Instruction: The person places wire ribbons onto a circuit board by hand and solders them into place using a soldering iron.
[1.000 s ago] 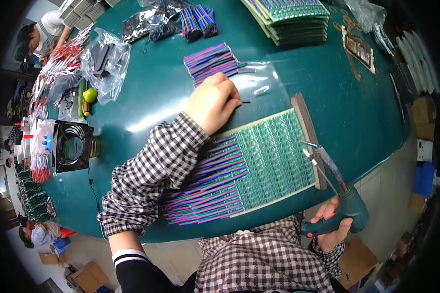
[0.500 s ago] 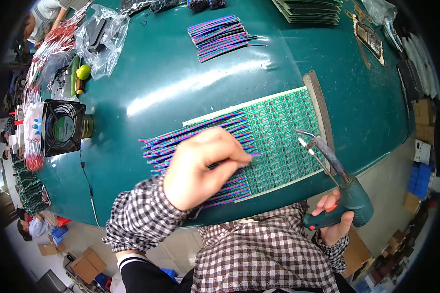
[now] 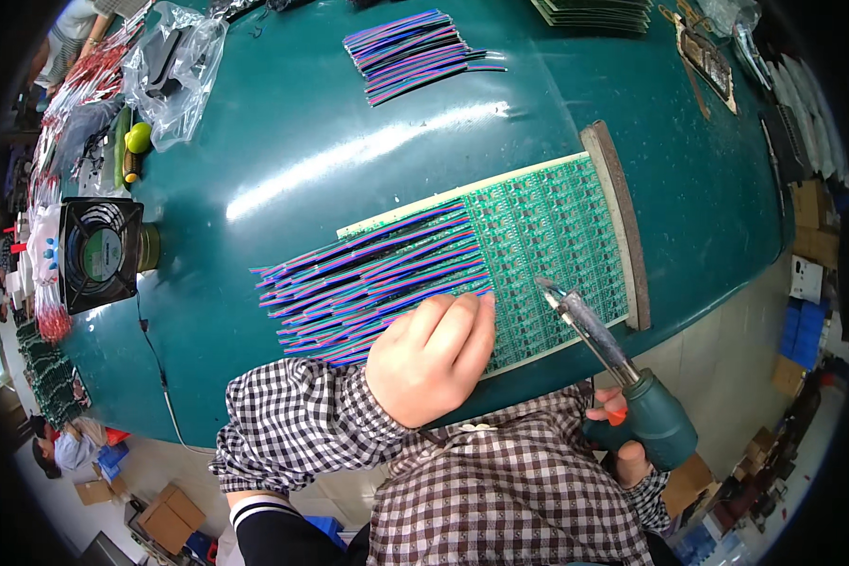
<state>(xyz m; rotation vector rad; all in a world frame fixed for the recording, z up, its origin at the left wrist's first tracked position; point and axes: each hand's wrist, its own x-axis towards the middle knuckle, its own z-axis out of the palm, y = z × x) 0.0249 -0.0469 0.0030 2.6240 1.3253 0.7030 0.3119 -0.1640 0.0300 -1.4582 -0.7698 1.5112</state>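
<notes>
A green panel of small circuit boards (image 3: pixel 549 226) lies on the table before me. Rows of short flat ribbon wires (image 3: pixel 368 269), striped blue, pink and black, cover its left part, their ends in line along the boards. My left hand (image 3: pixel 434 354) is closed at the near end of that row, pinching a ribbon wire against the panel; its fingers hide most of that wire. In my right hand (image 3: pixel 624 439) is a dark green soldering gun (image 3: pixel 658 415), gripped by its handle. Its tip points left, over the bare boards, a little right of my left fingertips.
A grey bar (image 3: pixel 621 226) borders the panel's right edge. More ribbon wires (image 3: pixel 410 57) lie in a bundle beyond it. A black fan (image 3: pixel 102 255) stands at the left, its cord running down the table. Stacked green panels (image 3: pixel 594 13) sit at the far right.
My left hand has come nearer to me and turned, its fingertips now down at the panel. The soldering gun's tip has moved left and nearer to that hand. The whole view has shifted slightly.
</notes>
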